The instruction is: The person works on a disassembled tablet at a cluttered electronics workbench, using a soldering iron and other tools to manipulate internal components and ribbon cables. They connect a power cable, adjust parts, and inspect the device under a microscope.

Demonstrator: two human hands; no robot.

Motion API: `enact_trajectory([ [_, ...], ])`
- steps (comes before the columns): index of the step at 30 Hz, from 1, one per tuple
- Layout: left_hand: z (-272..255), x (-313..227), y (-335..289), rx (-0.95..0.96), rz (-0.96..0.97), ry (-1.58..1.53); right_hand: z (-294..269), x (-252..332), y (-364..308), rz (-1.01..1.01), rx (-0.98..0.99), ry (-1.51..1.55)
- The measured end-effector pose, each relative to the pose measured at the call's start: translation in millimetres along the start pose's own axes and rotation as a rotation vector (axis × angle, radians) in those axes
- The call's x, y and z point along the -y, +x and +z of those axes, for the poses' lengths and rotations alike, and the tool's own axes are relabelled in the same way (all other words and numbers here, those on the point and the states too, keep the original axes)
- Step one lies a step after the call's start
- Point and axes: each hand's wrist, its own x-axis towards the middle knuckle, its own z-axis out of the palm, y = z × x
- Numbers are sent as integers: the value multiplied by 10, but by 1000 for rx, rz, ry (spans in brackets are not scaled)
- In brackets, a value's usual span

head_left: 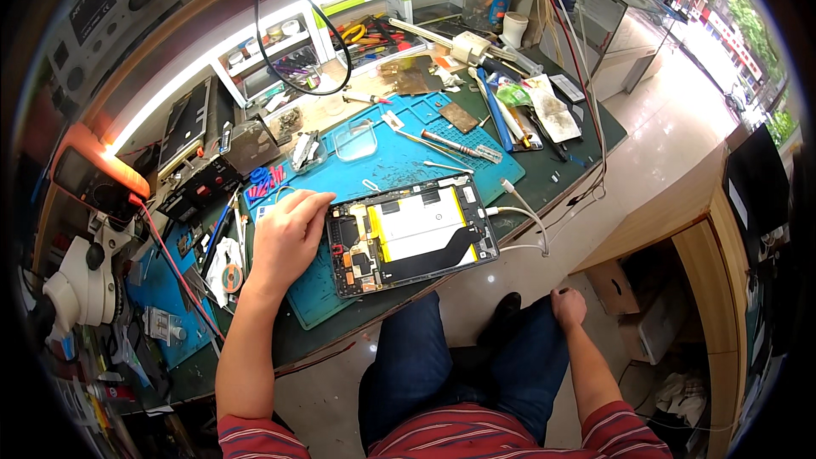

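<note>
A tablet without its back cover lies on the blue mat, its inner side up. A white battery with yellow edges, black flex strips and circuit boards show inside it. My left hand is at the tablet's left end, fingers bent and pressed together, tips by the upper left corner. Whatever they may pinch is hidden. A white cable runs to the tablet's right end. Down on my right knee rests my right hand, its fingers curled in with nothing visible in them.
Tweezers, a cotton swab and a clear plastic box lie on the blue mat. An orange multimeter stands at left beside a white microscope part. A black cable hangs over the bench. Wooden furniture stands at right.
</note>
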Motion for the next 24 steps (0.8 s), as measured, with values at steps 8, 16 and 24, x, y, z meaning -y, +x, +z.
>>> enact_trajectory([
  [8, 15, 10, -6, -27, 5, 14, -2, 10, -22, -9, -34, 5],
  [16, 24, 24, -3, -15, 12, 13, -30, 9, -38, -24, -35, -13],
  [24, -4, 3, -8, 11, -12, 5, -55, 30, -44, -18, -8, -20],
])
